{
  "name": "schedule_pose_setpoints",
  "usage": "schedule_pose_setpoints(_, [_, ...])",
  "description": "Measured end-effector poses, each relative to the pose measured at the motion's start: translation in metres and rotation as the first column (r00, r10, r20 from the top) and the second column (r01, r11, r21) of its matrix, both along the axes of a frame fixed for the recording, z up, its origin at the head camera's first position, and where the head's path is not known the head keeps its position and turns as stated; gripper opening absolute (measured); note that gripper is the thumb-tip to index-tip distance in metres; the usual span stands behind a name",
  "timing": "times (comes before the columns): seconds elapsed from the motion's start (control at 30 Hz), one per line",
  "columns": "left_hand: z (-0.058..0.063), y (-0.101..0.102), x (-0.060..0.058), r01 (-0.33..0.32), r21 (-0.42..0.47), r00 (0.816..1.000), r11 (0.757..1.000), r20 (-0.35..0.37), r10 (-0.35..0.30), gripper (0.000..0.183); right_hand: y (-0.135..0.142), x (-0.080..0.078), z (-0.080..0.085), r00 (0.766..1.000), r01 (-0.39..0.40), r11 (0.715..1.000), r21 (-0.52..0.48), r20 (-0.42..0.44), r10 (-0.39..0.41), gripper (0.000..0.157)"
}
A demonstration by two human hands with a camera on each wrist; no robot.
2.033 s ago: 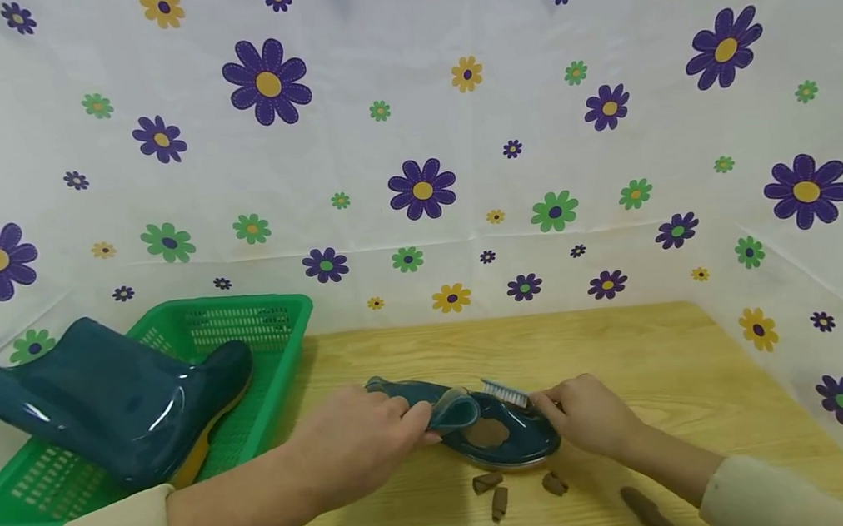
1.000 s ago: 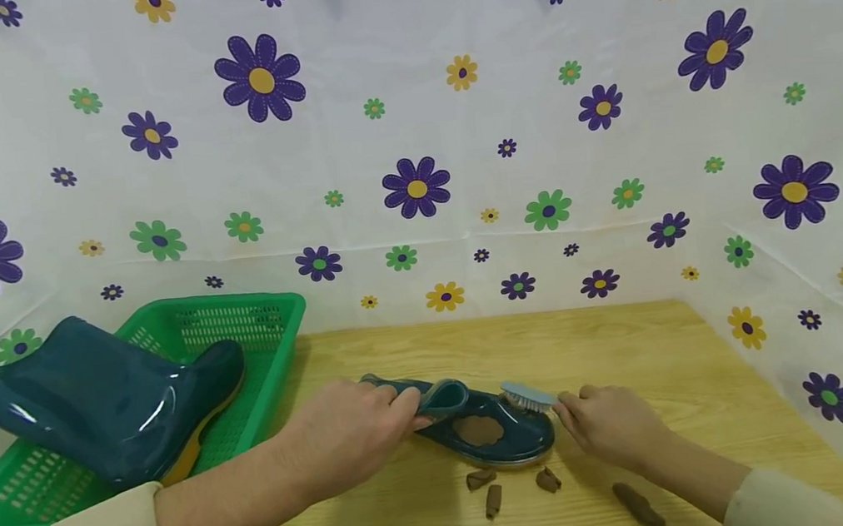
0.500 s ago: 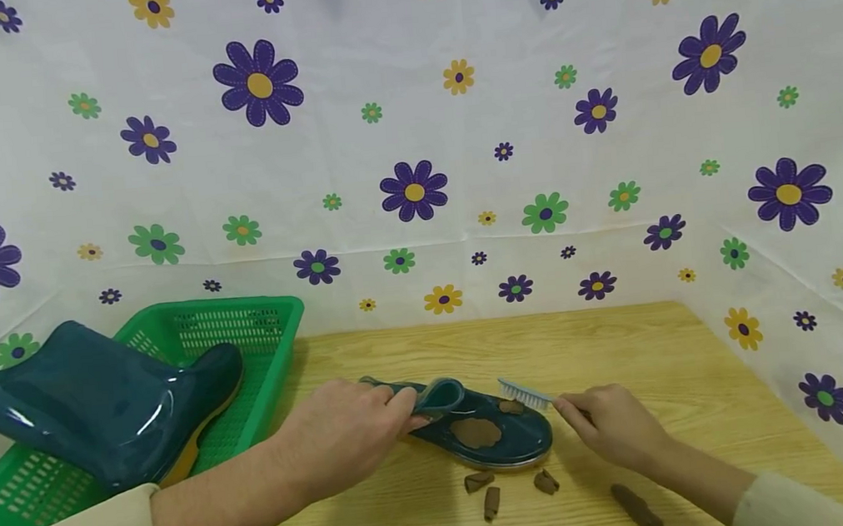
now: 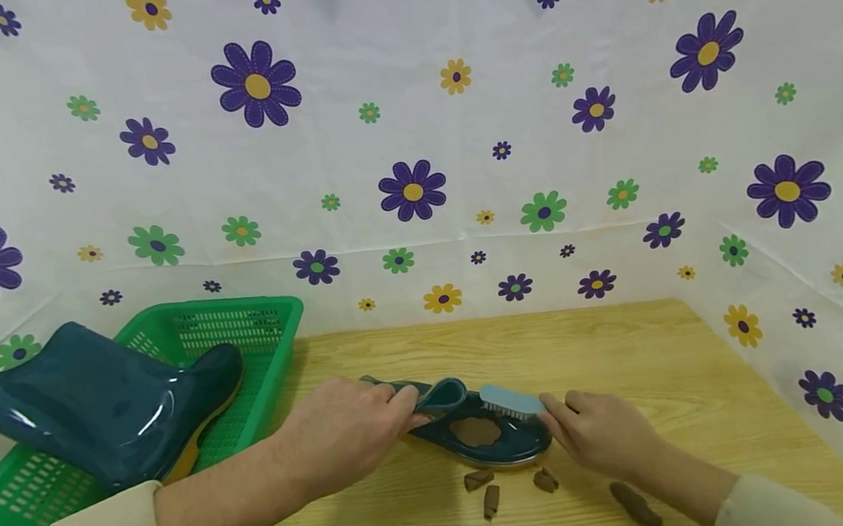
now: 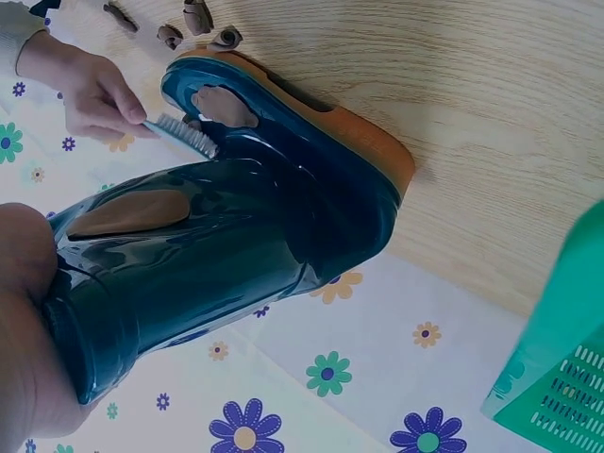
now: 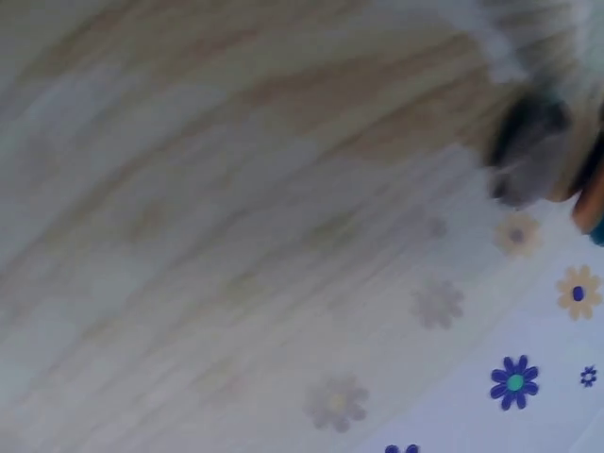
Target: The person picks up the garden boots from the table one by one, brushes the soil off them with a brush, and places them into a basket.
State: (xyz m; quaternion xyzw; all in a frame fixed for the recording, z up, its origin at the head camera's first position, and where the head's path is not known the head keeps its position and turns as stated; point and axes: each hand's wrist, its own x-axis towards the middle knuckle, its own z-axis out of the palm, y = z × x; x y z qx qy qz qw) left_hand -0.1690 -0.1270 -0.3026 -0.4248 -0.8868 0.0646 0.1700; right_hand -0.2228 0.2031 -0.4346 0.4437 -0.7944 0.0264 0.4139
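Note:
My left hand (image 4: 356, 427) grips the top of a dark teal rubber boot (image 5: 217, 264), its shaft rim folded between fingers and thumb. The boot's orange sole (image 5: 368, 142) rests on the table. Brown mud-like patches lie on the shaft (image 5: 132, 213) and toe (image 5: 225, 106). My right hand (image 4: 602, 431) holds a light blue brush (image 4: 512, 401) by its handle, bristles down over the boot's toe. In the left wrist view the bristles are close to the small brown spot beside the larger toe patch. The right wrist view is blurred and shows little of the work.
A green plastic basket (image 4: 284, 375) stands at the left, with a second teal boot (image 4: 118, 406) lying across it. Several brown curled pieces (image 4: 491, 502) and a longer brown lump (image 4: 635, 506) lie on the wooden table (image 4: 609, 347) near its front. Flower-printed sheeting (image 4: 344, 153) encloses the back and sides.
My right hand has moved the brush back and forth over the toe; just now it slid left toward the shaft. My left hand keeps its grip, and the boot has barely shifted.

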Motion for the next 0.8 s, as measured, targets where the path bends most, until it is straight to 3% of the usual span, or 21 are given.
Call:
schedule_pose_setpoints(0.13, [0.000,0.000,0.000,-0.005,0.007,1.000,1.000,-0.003,0.005,0.033,0.006,-0.005,-0.005,0.996,-0.026,0.998,0.060,-0.088,0.031,0.053])
schedule_pose_setpoints(0.27, [0.001,-0.001,-0.001,-0.024,0.013,1.000,1.000,-0.009,0.024,0.032,0.012,-0.006,-0.003,0.993,-0.023,0.992,0.120,-0.114,0.037,0.055])
schedule_pose_setpoints(0.6, [0.002,-0.009,-0.009,-0.080,0.061,0.995,0.995,-0.052,0.083,0.029,0.026,0.002,0.013,0.993,-0.077,0.991,0.107,-0.085,0.086,0.059])
schedule_pose_setpoints(0.8, [0.003,-0.013,-0.011,-0.102,0.074,0.995,0.992,-0.017,0.103,0.028,0.041,0.005,0.007,0.997,-0.070,0.995,0.066,-0.028,0.072,0.059])
